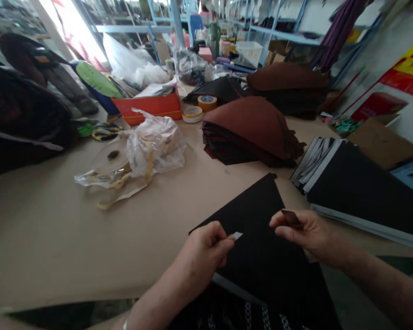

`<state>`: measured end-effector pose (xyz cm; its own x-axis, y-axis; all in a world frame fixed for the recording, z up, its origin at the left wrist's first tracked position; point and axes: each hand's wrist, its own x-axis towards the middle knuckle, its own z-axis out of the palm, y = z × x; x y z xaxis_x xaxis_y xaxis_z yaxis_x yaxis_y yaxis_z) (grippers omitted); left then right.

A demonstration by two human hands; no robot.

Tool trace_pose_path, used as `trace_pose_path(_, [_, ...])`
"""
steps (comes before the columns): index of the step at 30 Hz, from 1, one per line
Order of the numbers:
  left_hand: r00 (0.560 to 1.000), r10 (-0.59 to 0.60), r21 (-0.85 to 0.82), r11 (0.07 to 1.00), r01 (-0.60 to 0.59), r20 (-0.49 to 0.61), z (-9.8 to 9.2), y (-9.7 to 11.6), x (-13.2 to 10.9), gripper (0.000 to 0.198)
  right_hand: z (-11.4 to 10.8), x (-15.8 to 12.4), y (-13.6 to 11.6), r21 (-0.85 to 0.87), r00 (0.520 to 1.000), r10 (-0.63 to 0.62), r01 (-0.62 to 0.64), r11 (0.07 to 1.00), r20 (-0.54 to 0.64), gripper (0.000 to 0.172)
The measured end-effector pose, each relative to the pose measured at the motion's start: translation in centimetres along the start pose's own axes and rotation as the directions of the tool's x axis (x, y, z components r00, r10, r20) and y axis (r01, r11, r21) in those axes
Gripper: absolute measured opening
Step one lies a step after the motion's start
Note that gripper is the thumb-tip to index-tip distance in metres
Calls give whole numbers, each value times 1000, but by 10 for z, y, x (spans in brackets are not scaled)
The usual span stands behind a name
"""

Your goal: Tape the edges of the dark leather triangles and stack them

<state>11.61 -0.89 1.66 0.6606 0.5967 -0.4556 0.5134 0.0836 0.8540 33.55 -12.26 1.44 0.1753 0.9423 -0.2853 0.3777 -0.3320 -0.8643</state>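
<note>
A black triangular sheet [258, 229] lies on the tan table [55, 229] in front of me. My left hand [204, 250] hovers over its near left part, fingers pinched on a small pale strip [237, 236]. My right hand [304, 231] is over the sheet's right edge, thumb and fingers closed on a small dark brown piece [291, 217]. The two hands are a short way apart.
A stack of reddish-brown sheets [251, 128] sits beyond the black sheet, and a pile of black sheets with pale edges [347, 183] at right. A crumpled clear bag with peeled strips [147, 149], tape rolls [199, 107] and an orange box [151, 107] lie further back.
</note>
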Motion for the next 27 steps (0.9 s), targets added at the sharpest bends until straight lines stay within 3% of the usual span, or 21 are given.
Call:
trace_pose_path(4, [999,-18,-90,996,15,-29,7,0,3,19,22,19,-10,208,995,35,-54,977,95,24])
trace_pose_path(10, [999,-4,-70,998,1,-35,8,-7,7,20,41,40,-16,198,982,-3,-36,980,191,16])
trace_pose_path(16, [999,-30,-33,999,29,-18,8,-9,14,22,44,47,-20,199,968,-86,39,979,234,12])
trace_pose_path(19, [999,-35,33,999,35,4,3,-18,19,23,28,57,-13,99,987,-81,68,993,141,11])
trace_pose_path(22, [1000,1,118,993,-1,-1,-6,-31,23,26,-3,76,0,-224,994,-76,57,973,-78,13])
trace_pose_path(24, [1000,13,181,983,-13,1,-12,-38,25,27,-25,91,10,-420,968,-92,-14,907,-232,13])
trace_pose_path(27, [1000,8,274,962,-10,9,-20,-44,25,29,-49,111,21,-518,914,-93,-137,844,-395,13])
